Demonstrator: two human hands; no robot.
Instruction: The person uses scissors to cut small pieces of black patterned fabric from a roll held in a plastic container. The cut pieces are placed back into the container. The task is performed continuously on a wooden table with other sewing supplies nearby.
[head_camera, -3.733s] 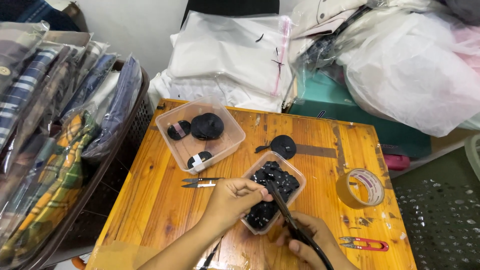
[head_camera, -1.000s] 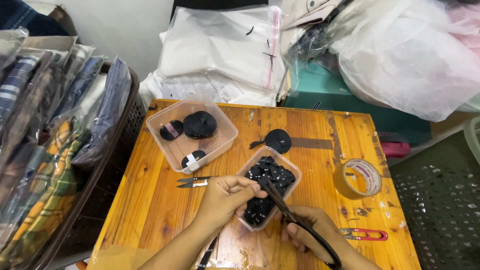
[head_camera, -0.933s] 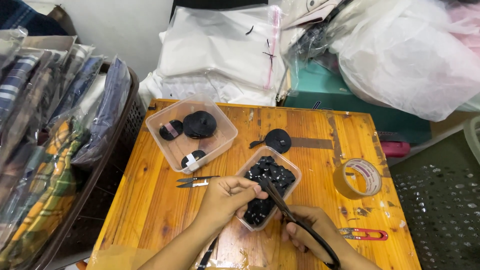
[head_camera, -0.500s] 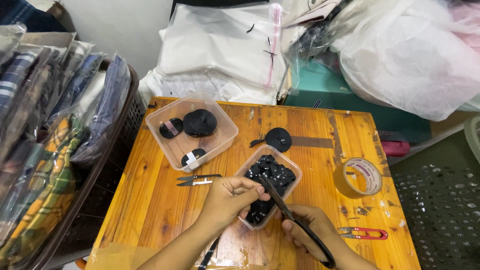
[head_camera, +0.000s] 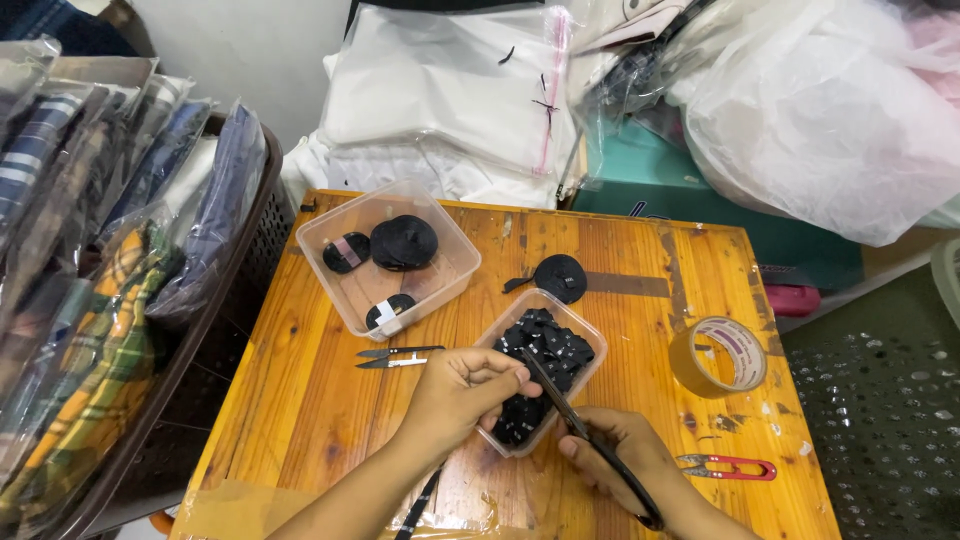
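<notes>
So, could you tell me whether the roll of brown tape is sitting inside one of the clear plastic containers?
No, the roll of brown tape lies on the bare wooden table, to the right of both clear plastic containers.

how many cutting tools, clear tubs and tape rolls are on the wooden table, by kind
cutting tools: 3 (black scissors in the right hand, silver snips, red snips)
clear tubs: 2 (far tub, near tub at the left hand)
tape rolls: 1 (tan tape roll)
total: 6
</notes>
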